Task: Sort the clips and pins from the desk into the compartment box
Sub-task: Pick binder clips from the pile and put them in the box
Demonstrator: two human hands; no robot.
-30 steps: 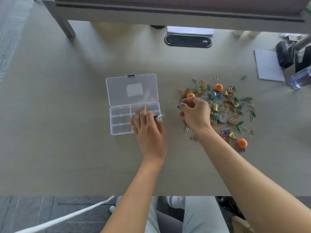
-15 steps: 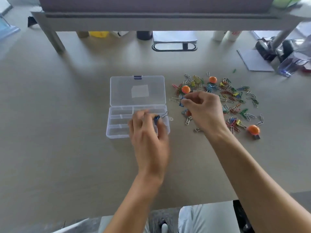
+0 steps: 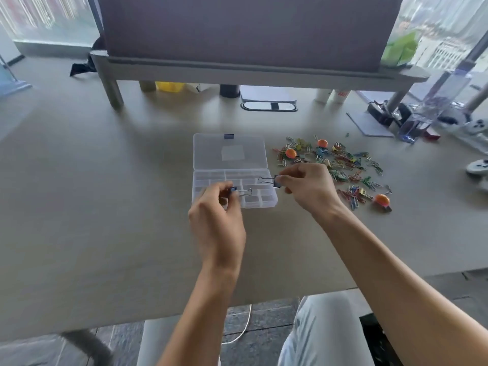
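**Two binder clips held over the open compartment box**

A wide, pale grey-beige desk (image 3: 105, 207) fills the view, its near edge running across the bottom above the person's lap and a dark tiled floor. A raised shelf on metal legs (image 3: 237, 70) spans the back, with a dark panel above it and bright windows to either side. A broad stretch of bare desktop lies to the left of the box and in front of it, towards the near edge.

The clear compartment box (image 3: 269, 204) sits mid-desk, lid (image 3: 211, 154) folded flat behind it. The left hand (image 3: 216, 223) hovers over the box's front left part, fingertips pinched on a small blue binder clip (image 3: 233, 190) whose wire handles point right. The right hand (image 3: 309, 188) is at the box's right edge, thumb and forefinger clamped on a dark binder clip (image 3: 277, 180) with handles reaching left over the compartments.

Just right of the box, the pile of coloured clips and pins (image 3: 343, 165) is scattered loosely, three orange round-headed pieces (image 3: 290, 153) among it. Further right lie a notepad (image 3: 367, 125), a clear bottle (image 3: 427, 112) and a white controller (image 3: 478, 166) near the desk's right edge.
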